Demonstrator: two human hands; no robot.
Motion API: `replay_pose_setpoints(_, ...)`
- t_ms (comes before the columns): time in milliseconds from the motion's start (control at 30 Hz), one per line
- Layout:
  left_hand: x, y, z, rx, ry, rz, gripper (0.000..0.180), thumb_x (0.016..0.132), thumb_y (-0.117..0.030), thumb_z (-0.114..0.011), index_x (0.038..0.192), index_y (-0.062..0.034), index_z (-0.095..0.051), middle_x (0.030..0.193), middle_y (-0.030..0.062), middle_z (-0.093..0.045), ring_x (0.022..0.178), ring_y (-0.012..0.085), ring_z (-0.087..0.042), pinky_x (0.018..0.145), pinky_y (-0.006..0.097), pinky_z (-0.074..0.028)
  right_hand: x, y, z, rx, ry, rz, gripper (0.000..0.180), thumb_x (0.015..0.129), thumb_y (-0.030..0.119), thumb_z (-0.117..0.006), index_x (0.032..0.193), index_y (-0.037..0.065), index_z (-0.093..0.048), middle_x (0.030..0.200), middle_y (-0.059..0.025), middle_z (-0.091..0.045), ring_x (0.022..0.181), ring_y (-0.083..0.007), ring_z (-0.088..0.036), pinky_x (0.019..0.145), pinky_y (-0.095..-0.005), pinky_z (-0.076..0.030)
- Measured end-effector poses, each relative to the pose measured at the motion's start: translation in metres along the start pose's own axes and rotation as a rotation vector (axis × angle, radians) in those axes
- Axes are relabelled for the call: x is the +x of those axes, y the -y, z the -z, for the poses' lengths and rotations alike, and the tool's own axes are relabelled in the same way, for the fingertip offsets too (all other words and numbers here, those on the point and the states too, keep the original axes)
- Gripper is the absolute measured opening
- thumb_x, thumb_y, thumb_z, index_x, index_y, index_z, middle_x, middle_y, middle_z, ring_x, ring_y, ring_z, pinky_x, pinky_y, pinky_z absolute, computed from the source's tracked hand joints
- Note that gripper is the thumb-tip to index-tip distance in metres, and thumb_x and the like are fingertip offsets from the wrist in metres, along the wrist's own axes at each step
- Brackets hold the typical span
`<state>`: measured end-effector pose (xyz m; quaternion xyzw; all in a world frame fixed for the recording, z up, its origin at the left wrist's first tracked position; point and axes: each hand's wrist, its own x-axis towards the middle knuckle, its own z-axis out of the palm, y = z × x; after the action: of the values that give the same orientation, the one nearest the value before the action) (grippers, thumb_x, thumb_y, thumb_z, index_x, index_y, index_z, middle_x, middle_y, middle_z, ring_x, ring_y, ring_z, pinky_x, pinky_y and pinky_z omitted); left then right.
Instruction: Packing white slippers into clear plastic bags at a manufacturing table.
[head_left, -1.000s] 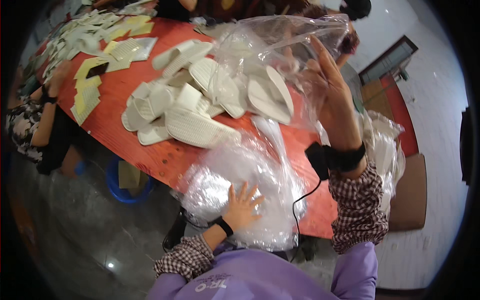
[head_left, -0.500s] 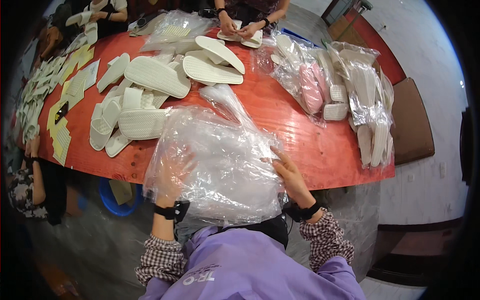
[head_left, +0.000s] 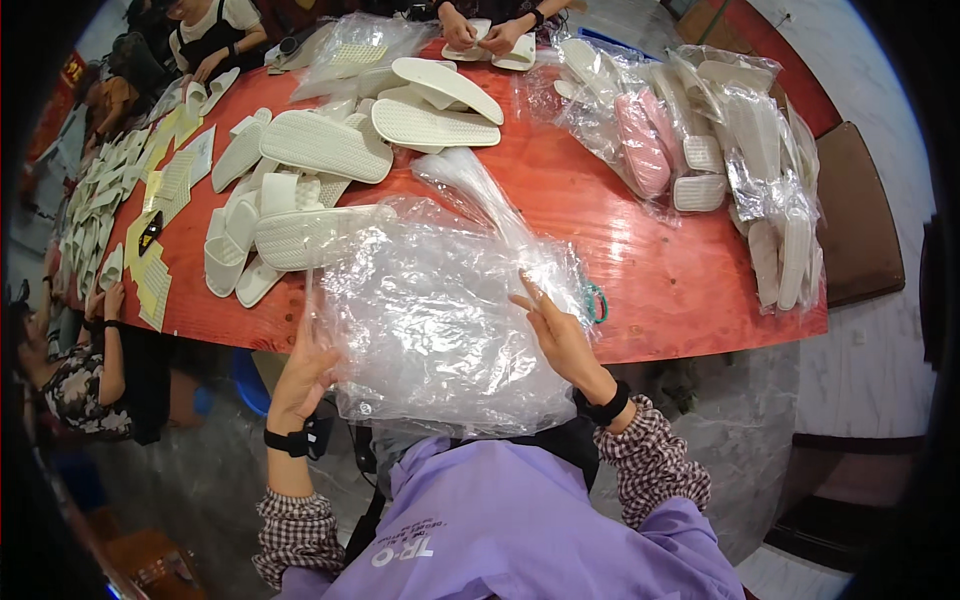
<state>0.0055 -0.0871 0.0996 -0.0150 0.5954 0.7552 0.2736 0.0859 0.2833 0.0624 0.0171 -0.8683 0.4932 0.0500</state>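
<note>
A stack of clear plastic bags [head_left: 440,310] lies at the table's near edge, partly overhanging it in front of me. At its left edge is my left hand [head_left: 308,365], fingers apart, with nothing visible gripped. My right hand [head_left: 558,335] rests on the right side of the stack with its fingers stretched out. A gathered plastic strip [head_left: 480,195] runs from the bags toward the far side. Beside my right hand a green ring-shaped thing [head_left: 598,303] pokes out from the bags. White slippers [head_left: 325,145] are piled just beyond the bags, to the left.
Bagged slippers [head_left: 750,150], with a pink pair [head_left: 645,145] among them, lie on the right of the red table [head_left: 640,290]. Yellow sheets [head_left: 175,185] and more slippers [head_left: 105,190] cover the left. Other people's hands [head_left: 485,35] work across the table. A brown chair [head_left: 860,210] stands at right.
My left hand has come out from under the plastic to the stack's left edge. My right hand has shifted slightly onto the bags. The green ring has come into sight.
</note>
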Motion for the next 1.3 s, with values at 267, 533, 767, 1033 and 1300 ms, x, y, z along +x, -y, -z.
replay_pose_setpoints(267,-0.003,0.003,0.013,0.923,-0.384,-0.286,0.078,0.079,-0.001,-0.065,0.148,-0.0041,-0.03,0.111,0.0125,-0.058,0.094,0.0231,-0.057,0.086,0.034,-0.047,-0.001,0.002,-0.003,-0.022,0.017,-0.141,0.066,0.095,-0.001,-0.044,0.153,0.021,-0.022,0.123,-0.0139,-0.064,0.063,-0.0298,-0.062,0.065,-0.0336,-0.048)
replay_pose_setpoints(533,0.009,-0.023,-0.138,1.329,0.06,-0.662,0.048,0.082,-0.013,-0.066,0.127,-0.0027,-0.052,0.137,0.019,-0.043,0.129,0.0371,-0.038,0.106,0.05,-0.03,-0.006,-0.009,-0.006,-0.115,0.034,-0.095,0.066,0.096,0.002,-0.044,0.153,0.019,-0.016,0.126,-0.0176,-0.061,0.089,-0.043,-0.063,0.073,-0.0399,-0.049)
replay_pose_setpoints(767,0.088,0.104,-0.101,1.499,0.245,-0.549,0.086,0.08,-0.039,-0.071,0.152,-0.0208,-0.027,0.159,0.0181,-0.009,0.144,0.0462,-0.003,0.114,0.062,-0.005,-0.012,-0.015,0.023,0.104,-0.048,-0.263,0.039,0.095,0.007,-0.049,0.134,0.004,-0.05,0.111,-0.016,-0.068,0.067,-0.0223,-0.064,0.068,-0.0324,-0.05)
replay_pose_setpoints(1033,0.094,0.106,-0.097,1.411,0.293,-0.483,0.098,0.069,-0.047,-0.078,0.151,-0.0337,-0.026,0.16,0.0151,-0.001,0.143,0.0483,-0.002,0.113,0.064,-0.005,0.008,-0.035,0.03,-0.699,0.1,0.112,0.066,0.075,0.008,-0.066,0.137,0.024,-0.051,0.151,-0.0198,-0.03,0.129,-0.0377,-0.044,0.103,-0.0394,-0.041)
replay_pose_setpoints(1300,0.094,0.095,-0.111,1.527,0.363,-0.387,0.099,0.064,-0.056,-0.077,0.149,-0.0418,-0.028,0.162,0.0038,-0.001,0.139,0.0567,-0.004,0.104,0.076,-0.013,0.099,-0.01,0.123,-0.21,0.065,-0.134,0.051,0.074,0.003,-0.059,0.124,0.005,-0.06,0.12,-0.0158,-0.062,0.109,-0.0282,-0.06,0.095,-0.0367,-0.046)
